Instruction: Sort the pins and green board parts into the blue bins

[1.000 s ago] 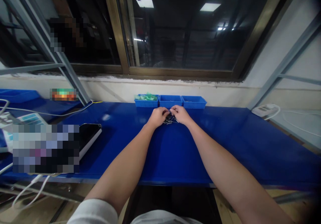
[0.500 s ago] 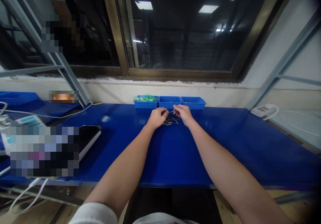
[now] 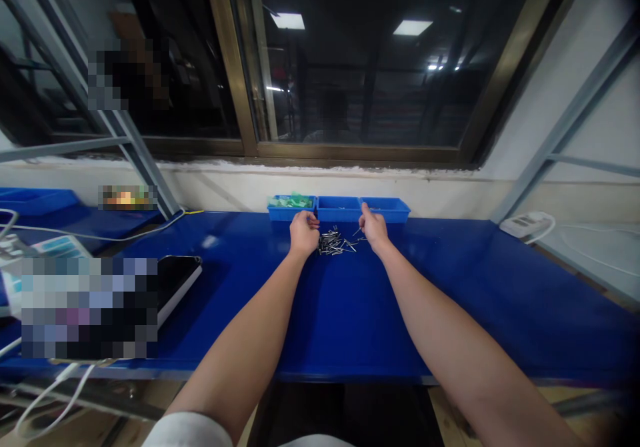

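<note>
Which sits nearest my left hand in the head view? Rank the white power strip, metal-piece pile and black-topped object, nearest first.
1. Metal-piece pile: just right of the left hand.
2. Black-topped object: off to its left.
3. White power strip: far off to its right.

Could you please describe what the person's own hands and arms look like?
The left hand and right hand are ungloved. A white sleeve covers the upper part of the left arm; no sleeve shows on the right arm. Rings are too small to tell.
</note>
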The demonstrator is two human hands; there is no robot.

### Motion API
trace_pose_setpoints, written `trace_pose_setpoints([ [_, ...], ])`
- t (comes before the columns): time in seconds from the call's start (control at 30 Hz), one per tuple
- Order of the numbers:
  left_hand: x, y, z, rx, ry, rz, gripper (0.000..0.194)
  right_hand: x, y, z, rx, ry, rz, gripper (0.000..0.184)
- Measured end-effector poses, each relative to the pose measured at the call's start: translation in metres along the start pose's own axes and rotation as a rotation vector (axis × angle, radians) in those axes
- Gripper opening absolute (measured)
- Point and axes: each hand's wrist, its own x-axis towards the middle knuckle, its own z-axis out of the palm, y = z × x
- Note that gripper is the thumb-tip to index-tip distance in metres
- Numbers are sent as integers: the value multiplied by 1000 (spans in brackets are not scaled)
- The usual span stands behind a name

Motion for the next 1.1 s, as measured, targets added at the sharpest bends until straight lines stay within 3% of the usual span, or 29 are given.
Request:
trace_pose_setpoints([
  [0.1,-2,3,1,-40,-37,10,29,7,0,-7,234,177,44,65],
  [0.2,-5,7,1,-82,-73,-12,27,11,2,-14,416,240,88,67],
  [0.37,-5,10,0,-84,-120,-31,23,9,9,-15,293,264,92,62],
  [0.43,-4,9,-1,-8,-123,-4,22,6,10,-12,111,209,32,48],
  [0.6,-6,5,-3,312,-211,85,24,-4,3,-9,-287,-142,-39,12],
  [0.83,-17,7,-2,410,-544,164,59,-17,-7,-2,-482,-337,-157,16],
  [0.93,-20,9,-1,478,-616,152,73,-20,-8,3,-557,-388,-170,19],
  [1.1,-22,11,0,557,-687,179,79,-21,-6,12,-632,-367,-186,20],
])
